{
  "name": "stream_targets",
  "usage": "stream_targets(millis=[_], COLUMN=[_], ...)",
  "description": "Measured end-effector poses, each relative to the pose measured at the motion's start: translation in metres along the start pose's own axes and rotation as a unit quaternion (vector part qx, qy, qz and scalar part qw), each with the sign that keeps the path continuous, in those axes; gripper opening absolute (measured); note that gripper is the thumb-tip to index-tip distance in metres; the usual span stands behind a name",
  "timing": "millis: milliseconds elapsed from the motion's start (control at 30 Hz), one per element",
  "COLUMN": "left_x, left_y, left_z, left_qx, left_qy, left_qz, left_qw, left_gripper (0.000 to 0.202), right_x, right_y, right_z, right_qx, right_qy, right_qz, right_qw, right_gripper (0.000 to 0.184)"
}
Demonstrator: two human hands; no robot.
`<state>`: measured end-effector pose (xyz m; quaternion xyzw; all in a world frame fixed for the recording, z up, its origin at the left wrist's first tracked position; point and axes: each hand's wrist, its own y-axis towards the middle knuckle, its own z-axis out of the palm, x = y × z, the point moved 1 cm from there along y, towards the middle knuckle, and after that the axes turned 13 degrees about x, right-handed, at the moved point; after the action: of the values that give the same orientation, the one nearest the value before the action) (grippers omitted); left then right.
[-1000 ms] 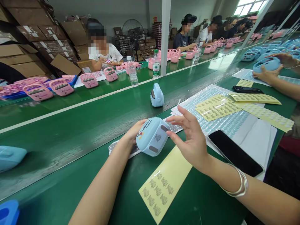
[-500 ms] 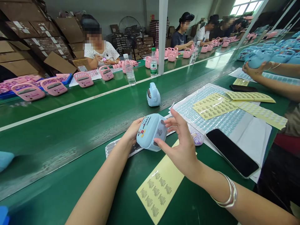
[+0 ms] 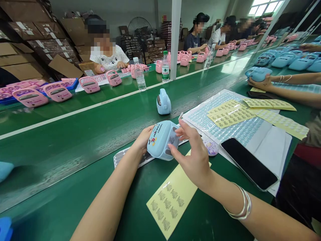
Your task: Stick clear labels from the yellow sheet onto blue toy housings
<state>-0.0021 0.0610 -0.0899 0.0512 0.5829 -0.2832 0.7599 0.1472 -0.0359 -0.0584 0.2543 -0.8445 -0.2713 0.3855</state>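
Note:
My left hand is closed around the far left side of a rounded light-blue plastic case, which is tilted above the table. Its broad face carries a cartoon print and dark lettering; a small text label and dark oval patches show on the end towards my right hand. With fingers and thumb spread, my right hand touches or nearly touches that end. Below lies a yellow sheet of printed labels. A white sheet with grey oval stickers is partly hidden beneath my left hand and the case.
Another light-blue case stands on the green belt ahead. To the right lie a phone, a purple patterned oval and sticker sheets. A co-worker's hand holds a blue case. Bottles and a post stand beyond.
The case in my left hand has turned slightly, and my right thumb has shifted a little along its end. The co-worker's blue case at right has moved left and down.

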Motion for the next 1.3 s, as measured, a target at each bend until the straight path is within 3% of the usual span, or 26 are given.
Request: stream_targets(millis=[233, 467, 600, 700, 1033, 1300], left_x=[0.0, 0.0, -0.002, -0.001, 0.008, 0.01], left_y=[-0.002, -0.002, -0.003, -0.003, 0.004, 0.005], left_z=[0.002, 0.003, 0.004, 0.004, 0.0, -0.001], left_qx=[-0.011, -0.023, -0.031, -0.04, -0.059, -0.05], left_qy=[-0.011, -0.02, -0.019, -0.024, -0.013, -0.021], left_qz=[-0.012, -0.004, 0.009, 0.027, 0.054, 0.073], left_qw=[1.0, 1.0, 0.999, 0.999, 0.997, 0.996], left_gripper=[0.018, 0.013, 0.004, 0.009, 0.03, 0.026], right_x=[0.004, 0.012, 0.014, 0.013, 0.001, -0.007], right_y=[-0.001, 0.004, 0.008, 0.01, 0.007, 0.0], right_z=[0.002, 0.001, 0.006, 0.012, 0.012, 0.011], right_qx=[0.008, 0.051, 0.089, 0.098, 0.055, 0.004], right_qy=[-0.09, -0.149, -0.153, -0.144, 0.025, 0.224], right_qz=[-0.053, -0.047, -0.006, 0.004, 0.06, 0.137], right_qw=[0.994, 0.986, 0.984, 0.985, 0.996, 0.965], right_gripper=[0.068, 0.066, 0.066, 0.063, 0.057, 0.051])
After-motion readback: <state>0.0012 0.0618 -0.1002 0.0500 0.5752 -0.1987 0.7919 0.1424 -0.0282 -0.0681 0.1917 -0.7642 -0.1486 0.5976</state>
